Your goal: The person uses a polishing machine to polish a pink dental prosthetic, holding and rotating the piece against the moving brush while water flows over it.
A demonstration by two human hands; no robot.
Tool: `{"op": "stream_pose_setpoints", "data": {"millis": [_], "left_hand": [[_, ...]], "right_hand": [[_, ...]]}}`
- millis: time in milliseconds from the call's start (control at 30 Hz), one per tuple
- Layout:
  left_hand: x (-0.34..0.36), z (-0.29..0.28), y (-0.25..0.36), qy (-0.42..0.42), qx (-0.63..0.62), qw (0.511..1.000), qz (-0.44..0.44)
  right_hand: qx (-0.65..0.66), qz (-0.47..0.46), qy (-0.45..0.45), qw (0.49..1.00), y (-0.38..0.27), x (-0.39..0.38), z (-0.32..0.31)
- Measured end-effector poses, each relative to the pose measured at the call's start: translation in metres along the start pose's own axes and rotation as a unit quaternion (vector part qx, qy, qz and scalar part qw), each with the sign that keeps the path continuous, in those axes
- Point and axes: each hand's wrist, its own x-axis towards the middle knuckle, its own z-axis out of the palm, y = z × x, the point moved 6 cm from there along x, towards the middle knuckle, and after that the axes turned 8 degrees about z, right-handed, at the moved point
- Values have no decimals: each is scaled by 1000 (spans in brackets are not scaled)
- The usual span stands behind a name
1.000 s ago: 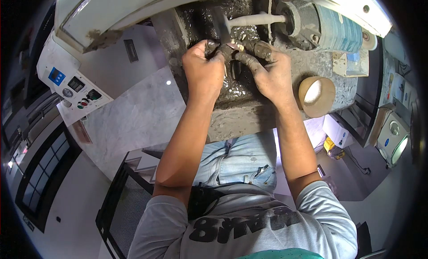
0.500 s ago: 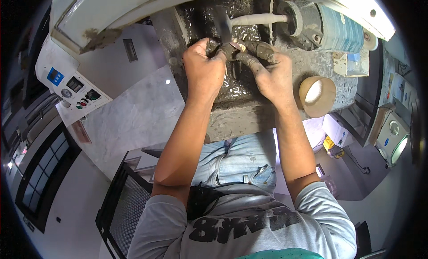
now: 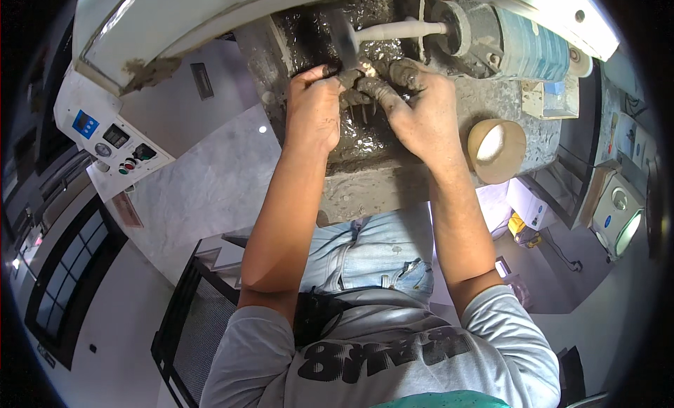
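Note:
My left hand (image 3: 314,107) and my right hand (image 3: 423,104), both with fingers caked in grey slurry, pinch a small pale piece (image 3: 366,68) between them. It resembles a denture, but fingers and slurry cover most of it. The piece is at the lower edge of a dark polishing wheel (image 3: 342,39), blurred as if spinning. A whitish tapered spindle (image 3: 400,31) joins the wheel to a lathe motor (image 3: 530,43) on the right. Beneath my hands lies a trough (image 3: 375,170) of wet grey slurry.
A tan bowl (image 3: 516,159) with white inside stands right of my right wrist. Behind it is a small white box (image 3: 551,106) with something blue. A pale hood (image 3: 210,39) arches over the trough. A control panel (image 3: 116,137) with displays and buttons is at left.
The piece has moved slightly left and turned, so its pinkish edge no longer shows. My left fingers have shifted around it, and my right hand has moved slightly left.

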Motion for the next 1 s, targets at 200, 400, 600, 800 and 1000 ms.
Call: {"op": "stream_pose_setpoints", "data": {"millis": [200, 400, 600, 800, 1000], "left_hand": [[-9, 11, 10, -57, 91, 986, 127], [-15, 13, 15, -32, 203, 947, 245], [-7, 9, 6, -31, 94, 986, 138], [-7, 11, 9, -32, 142, 980, 137], [-13, 14, 16, -38, 205, 944, 255]], "right_hand": [[39, 12, -25, 999, 5, -7, -1], [114, 44, -28, 992, 18, -8, 0], [58, 36, -46, 997, 17, -3, 1], [72, 34, -23, 997, 18, -4, 1], [106, 50, -37, 992, 17, -6, 1]]}}
